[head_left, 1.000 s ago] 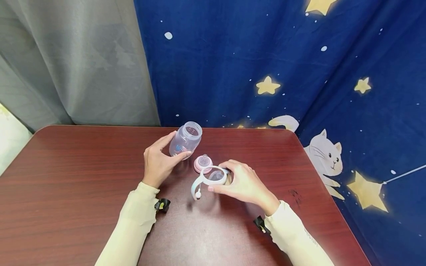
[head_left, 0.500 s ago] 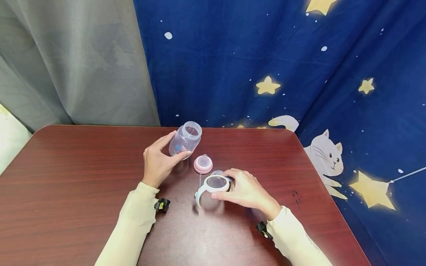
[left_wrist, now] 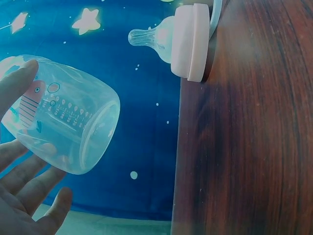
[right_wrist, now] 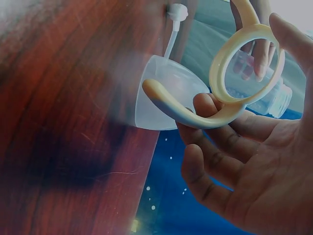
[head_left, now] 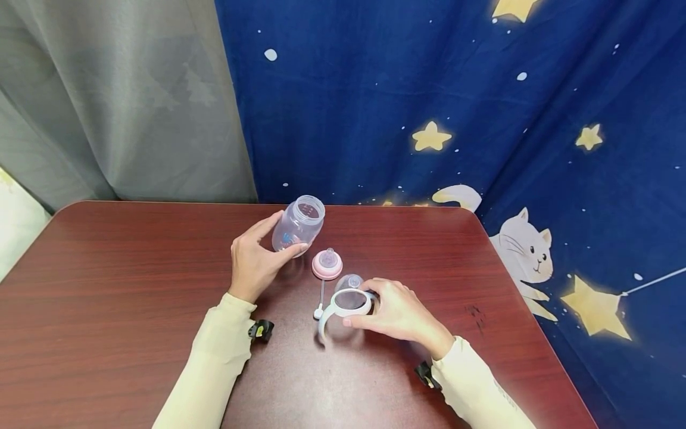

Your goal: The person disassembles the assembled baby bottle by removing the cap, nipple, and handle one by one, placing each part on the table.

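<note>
My left hand (head_left: pixel 254 265) grips a clear, open-mouthed baby bottle (head_left: pixel 296 231) around its side, tilted with its mouth away from me. In the left wrist view the bottle (left_wrist: pixel 73 115) shows printed volume marks and a striped fish. My right hand (head_left: pixel 401 311) pinches a pale ring with two curved handles (right_wrist: pixel 218 73) between thumb and fingers. Between the hands, a pink collar with a clear nipple (head_left: pixel 327 269) stands upright on the table. Behind the ring a clear domed cap (head_left: pixel 344 282) is on the table, partly hidden in the head view.
A thin straw (head_left: pixel 323 292) runs from the pink collar toward me, ending in a small white weight (head_left: pixel 318 313). The dark red wooden table (head_left: pixel 134 310) reaches back to a grey curtain (head_left: pixel 177 119) and a blue starry curtain (head_left: pixel 343 107).
My right hand has moved the handle ring slightly toward me and to the right, away from the pink collar, uncovering the cap and the straw. The left hand and bottle stay still.
</note>
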Motion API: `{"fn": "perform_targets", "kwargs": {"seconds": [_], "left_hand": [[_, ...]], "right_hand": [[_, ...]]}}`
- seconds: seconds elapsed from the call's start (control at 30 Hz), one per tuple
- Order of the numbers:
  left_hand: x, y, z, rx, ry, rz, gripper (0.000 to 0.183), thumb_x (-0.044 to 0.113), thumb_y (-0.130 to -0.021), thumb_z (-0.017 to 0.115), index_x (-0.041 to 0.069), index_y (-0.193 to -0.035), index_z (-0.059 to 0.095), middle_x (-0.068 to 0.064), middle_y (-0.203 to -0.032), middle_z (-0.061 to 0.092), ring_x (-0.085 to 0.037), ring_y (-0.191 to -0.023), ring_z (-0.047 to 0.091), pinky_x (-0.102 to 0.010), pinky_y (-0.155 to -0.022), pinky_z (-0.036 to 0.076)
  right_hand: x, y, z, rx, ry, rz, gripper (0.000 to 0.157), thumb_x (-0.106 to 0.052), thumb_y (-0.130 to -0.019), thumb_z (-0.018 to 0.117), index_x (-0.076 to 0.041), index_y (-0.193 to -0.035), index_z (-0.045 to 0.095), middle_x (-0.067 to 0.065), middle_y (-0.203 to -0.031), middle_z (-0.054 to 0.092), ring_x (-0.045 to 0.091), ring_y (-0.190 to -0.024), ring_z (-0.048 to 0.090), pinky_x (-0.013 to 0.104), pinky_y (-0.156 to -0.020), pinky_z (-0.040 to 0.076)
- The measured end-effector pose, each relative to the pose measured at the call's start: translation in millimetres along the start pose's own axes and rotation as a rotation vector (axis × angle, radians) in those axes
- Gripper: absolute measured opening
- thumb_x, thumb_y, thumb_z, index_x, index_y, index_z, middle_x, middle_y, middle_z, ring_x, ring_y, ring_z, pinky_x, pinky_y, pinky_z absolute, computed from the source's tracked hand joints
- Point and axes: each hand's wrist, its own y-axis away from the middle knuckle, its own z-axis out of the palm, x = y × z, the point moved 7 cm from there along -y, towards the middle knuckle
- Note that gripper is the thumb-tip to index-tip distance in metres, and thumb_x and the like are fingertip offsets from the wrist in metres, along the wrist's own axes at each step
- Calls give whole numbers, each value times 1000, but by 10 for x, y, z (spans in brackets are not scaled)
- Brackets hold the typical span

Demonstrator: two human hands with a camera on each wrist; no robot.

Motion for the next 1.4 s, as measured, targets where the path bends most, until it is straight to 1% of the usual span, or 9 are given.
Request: {"fn": "perform_targets", "kwargs": {"seconds": [0.1, 0.23, 0.4, 0.6, 0.7, 0.9, 1.07, 1.33, 1.4], "left_hand": [[4, -1, -2, 1, -3, 1, 73, 35, -61, 97, 16, -126, 71, -2, -121, 71, -19, -112, 67, -45, -89, 50], [4, -7, -5, 2, -2, 1, 73, 34, -61, 97, 16, -127, 70, -2, -121, 71, -20, -112, 67, -46, -89, 49], [-1, -13, -3, 3, -2, -3, 73, 35, -61, 96, 18, -127, 70, -3, -121, 71, -20, -112, 67, -47, -89, 49], [1, -11, 3, -1, -3, -4, 73, 35, -61, 96, 16, -127, 70, -3, -121, 71, -19, -113, 66, -46, -91, 49], [5, -13, -1, -1, -2, -6, 73, 34, -61, 96, 15, -127, 70, -3, -121, 71, -19, -113, 66, -46, -91, 49], [1, -11, 1, -7, -1, -17, 73, 34, -62, 96, 17, -128, 70, -3, -122, 70, -20, -113, 66, -47, -91, 49], [-7, 7, 6, -13, 2, -27, 74, 35, -62, 96, 17, -128, 69, -3, -122, 70, -19, -113, 66, -46, -92, 49], [16, 6, -5, -10, 1, -21, 73, 34, -62, 96, 17, -127, 70, -4, -121, 71, -21, -113, 66, -49, -91, 47], [18, 9, -6, -14, 1, -23, 73, 34, -62, 96, 17, -128, 70, -4, -121, 71, -22, -113, 66, -50, -90, 47]], "right_hand": [[12, 16, 21, -7, 12, -7, 61, -61, -67, 82, -17, -108, 72, -8, -91, 70, 12, -81, 63, 33, -70, 47], [31, 28, 48, -20, 41, -16, 60, -65, -69, 79, -19, -106, 73, -13, -86, 67, 8, -77, 61, 31, -66, 47], [51, 31, 64, -56, 45, 1, 55, -73, -68, 74, -25, -94, 71, -17, -73, 60, 6, -67, 55, 29, -59, 44], [58, 40, 74, -94, 59, 24, 46, -71, -68, 76, -29, -78, 62, -13, -67, 57, 7, -63, 52, 30, -56, 41], [66, 44, 89, -123, 58, 42, 45, -69, -68, 77, -28, -73, 61, -13, -62, 54, 7, -59, 50, 30, -53, 40], [100, 45, 128, -179, 74, 82, 50, -75, -68, 73, -28, -65, 56, -13, -56, 46, 7, -54, 43, 30, -50, 35], [125, 52, 157, -210, 80, 92, 54, -78, -68, 69, -27, -62, 55, -13, -53, 42, 8, -52, 40, 31, -50, 33], [155, 60, 195, -233, 88, 92, 50, -79, -70, 68, -29, -64, 58, -13, -53, 38, 7, -52, 37, 30, -48, 31], [148, 60, 192, -234, 104, 89, 50, -79, -70, 67, -30, -65, 59, -14, -53, 39, 7, -52, 38, 30, -49, 32]]}}
